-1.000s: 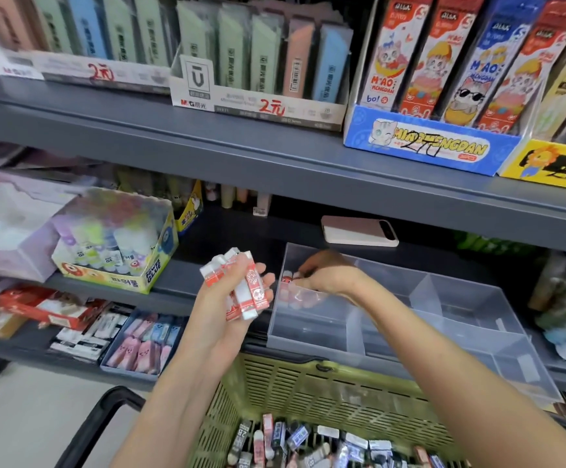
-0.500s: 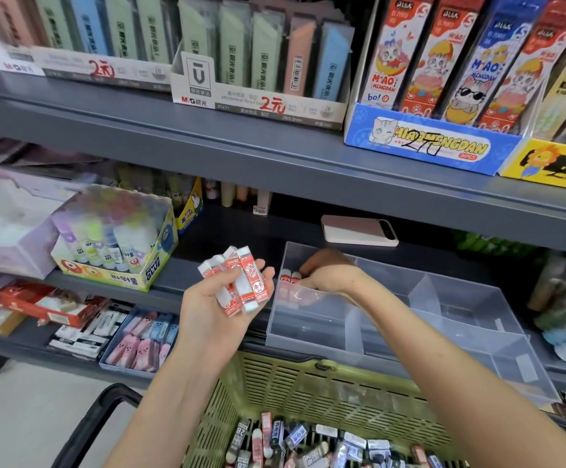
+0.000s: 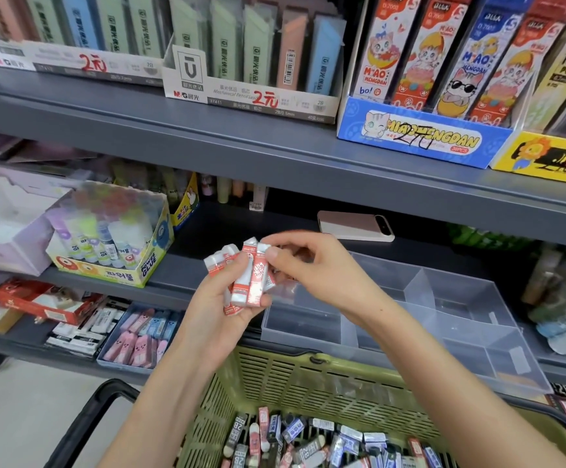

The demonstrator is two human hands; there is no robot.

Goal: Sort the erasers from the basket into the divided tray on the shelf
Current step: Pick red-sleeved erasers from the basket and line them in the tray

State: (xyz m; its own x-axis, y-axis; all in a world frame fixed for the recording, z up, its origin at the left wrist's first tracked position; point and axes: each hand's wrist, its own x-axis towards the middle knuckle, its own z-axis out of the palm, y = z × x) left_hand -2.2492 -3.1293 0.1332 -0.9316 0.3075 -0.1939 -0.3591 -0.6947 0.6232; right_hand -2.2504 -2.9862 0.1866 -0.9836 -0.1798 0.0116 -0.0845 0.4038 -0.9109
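My left hand [image 3: 220,309] holds a fan of several red-and-white erasers [image 3: 246,276] upright, just left of the clear divided tray [image 3: 457,319] on the middle shelf. My right hand [image 3: 312,265] is up at the bunch, thumb and fingertips pinching the top of the rightmost eraser. Below, the green basket [image 3: 308,383] holds a heap of mixed erasers [image 3: 308,440] in black, blue and red sleeves. A few erasers show faintly through the tray's near-left wall, partly hidden by my right hand.
A phone [image 3: 356,226] lies on the shelf behind the tray. A glue-stick box [image 3: 116,244] stands to the left. Lower left, a blue tray of pink and blue erasers [image 3: 143,336]. Pencil-lead boxes [image 3: 251,76] line the upper shelf. The basket's black handle [image 3: 85,420] curves at bottom left.
My right hand has left the tray's near-left compartment and moved left and up to the bunch in my left hand. My left hand has shifted slightly right.
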